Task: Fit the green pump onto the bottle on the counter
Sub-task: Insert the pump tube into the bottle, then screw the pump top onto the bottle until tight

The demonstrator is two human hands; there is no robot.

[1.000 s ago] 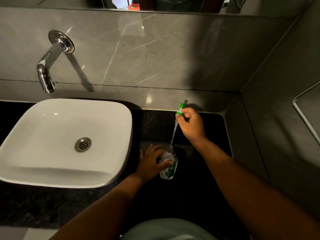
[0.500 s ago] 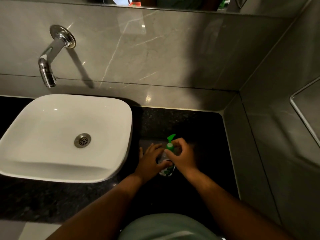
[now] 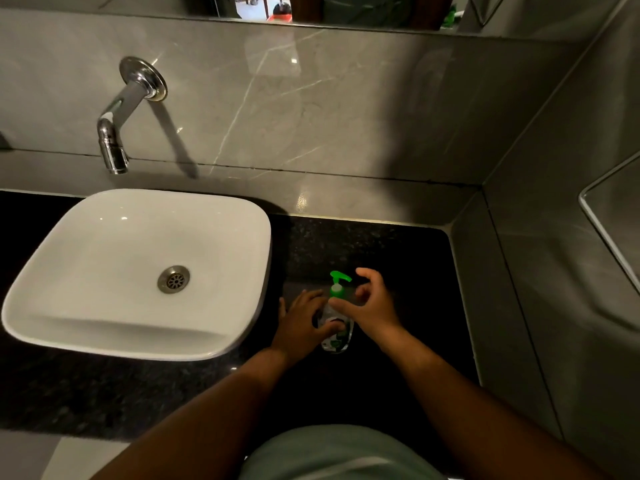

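Right of the sink, the upright bottle is gripped on the worktop by the left hand, while the green pump, seated on its neck, is pinched by the right hand's fingers.

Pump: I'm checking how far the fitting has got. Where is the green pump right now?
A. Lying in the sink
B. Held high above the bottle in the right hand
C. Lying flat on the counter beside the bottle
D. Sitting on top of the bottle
D: the pump stands upright on the bottle, which the left hand grips, with the right hand at its collar.
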